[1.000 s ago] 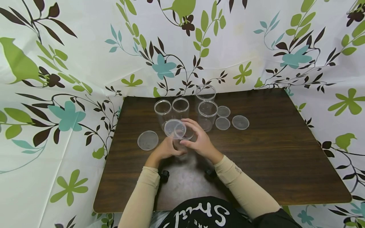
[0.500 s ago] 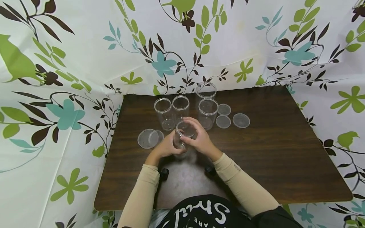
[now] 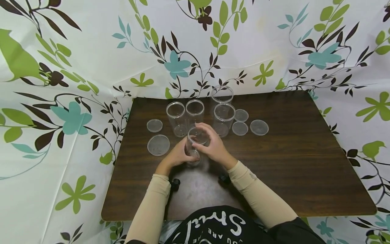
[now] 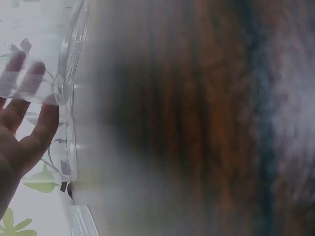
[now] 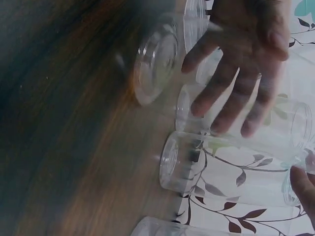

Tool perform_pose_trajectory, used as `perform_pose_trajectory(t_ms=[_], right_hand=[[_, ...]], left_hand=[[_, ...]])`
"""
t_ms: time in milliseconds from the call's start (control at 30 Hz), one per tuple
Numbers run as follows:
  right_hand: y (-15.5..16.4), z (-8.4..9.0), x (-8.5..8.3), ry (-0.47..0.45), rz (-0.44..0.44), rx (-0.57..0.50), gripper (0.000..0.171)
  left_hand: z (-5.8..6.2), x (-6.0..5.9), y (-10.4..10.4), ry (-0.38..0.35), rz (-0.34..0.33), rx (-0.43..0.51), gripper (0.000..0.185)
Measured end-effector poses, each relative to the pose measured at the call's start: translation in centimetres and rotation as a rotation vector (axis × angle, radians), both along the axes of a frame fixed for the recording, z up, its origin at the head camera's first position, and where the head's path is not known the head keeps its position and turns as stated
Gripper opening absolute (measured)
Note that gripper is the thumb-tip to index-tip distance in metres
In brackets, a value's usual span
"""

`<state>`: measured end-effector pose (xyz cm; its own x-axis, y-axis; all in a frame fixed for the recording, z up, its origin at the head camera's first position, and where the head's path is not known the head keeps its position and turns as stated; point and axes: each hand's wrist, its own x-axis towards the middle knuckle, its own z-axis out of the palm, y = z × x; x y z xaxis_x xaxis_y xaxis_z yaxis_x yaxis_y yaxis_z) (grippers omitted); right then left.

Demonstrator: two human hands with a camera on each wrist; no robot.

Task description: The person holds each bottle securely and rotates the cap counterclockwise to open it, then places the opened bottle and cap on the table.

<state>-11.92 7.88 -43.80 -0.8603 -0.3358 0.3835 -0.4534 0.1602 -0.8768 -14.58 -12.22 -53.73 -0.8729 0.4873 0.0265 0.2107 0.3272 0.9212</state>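
Both hands wrapped round one clear plastic jar [image 3: 196, 144] near the table's middle: left hand [image 3: 178, 156] curled on the low side at 8 o'clock, right hand [image 3: 213, 145] curled by the rim at 3 o'clock. Jar standing up, long way up and down, open round mouth on top. Smooth, see-through, tube shaped. Four more jars [image 3: 195, 110] at 12 o'clock. Flat round lids [image 3: 158, 145] at 9 and 2 o'clock. Dark wood table [image 3: 304, 169].
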Motion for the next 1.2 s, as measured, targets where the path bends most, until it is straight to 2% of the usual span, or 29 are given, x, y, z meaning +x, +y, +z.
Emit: perform_pose_trajectory(t_ms=[233,367,633,833,1000,1133,1200], right_hand=[[1.3,-3.4,-2.4,0.084,-0.095,0.044,0.066],[1.6,-3.5,-2.9,0.090,-0.108,0.055,0.066],[1.3,-3.6,-3.1,0.106,-0.108,0.091,0.065],[1.0,-3.9,-3.4,0.130,-0.119,0.090,0.067],[1.0,-4.2,-3.6,0.130,-0.134,0.107,0.076],[1.1,-4.0,-3.3,0.123,-0.161,0.145,0.085],[1.3,-3.6,-3.0,0.146,-0.173,0.165,0.085]], left_hand=[[-0.1,0.0,-0.2,0.001,0.026,-0.109,0.085],[-0.2,0.1,0.2,0.011,0.051,-0.115,0.087],[-0.4,-0.3,1.5,0.108,0.087,-0.095,0.086],[-0.7,-0.6,2.1,0.113,0.137,-0.151,0.082],[-1.0,-1.0,2.3,0.109,0.161,-0.193,0.081],[-1.1,-0.8,2.1,0.107,0.167,-0.230,0.084],[-0.7,-0.3,1.6,0.100,0.164,-0.264,0.084]])
